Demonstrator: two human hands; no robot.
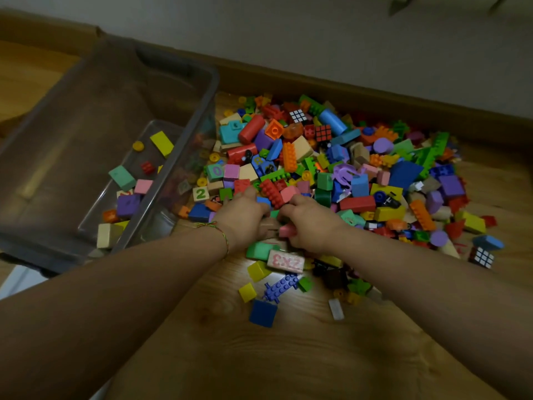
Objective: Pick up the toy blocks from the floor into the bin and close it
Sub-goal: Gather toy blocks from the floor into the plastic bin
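A big heap of coloured toy blocks (340, 168) covers the wooden floor at centre and right. A clear grey plastic bin (178, 157) stands open on the left, with several blocks (128, 203) on its bottom. My left hand (245, 217) and my right hand (311, 226) meet at the near edge of the heap, fingers curled down into the blocks. A pink block (287, 230) sits pinched under my right hand. What my left hand holds is hidden beneath it. No lid is in view.
A white wall (317, 39) with a brown skirting board (375, 99) runs behind the heap. Loose blocks lie nearer me, among them a blue cube (263, 313), a yellow cube (247, 292) and a pink "2x3" block (285, 261). Bare wooden floor (288, 356) lies between my forearms.
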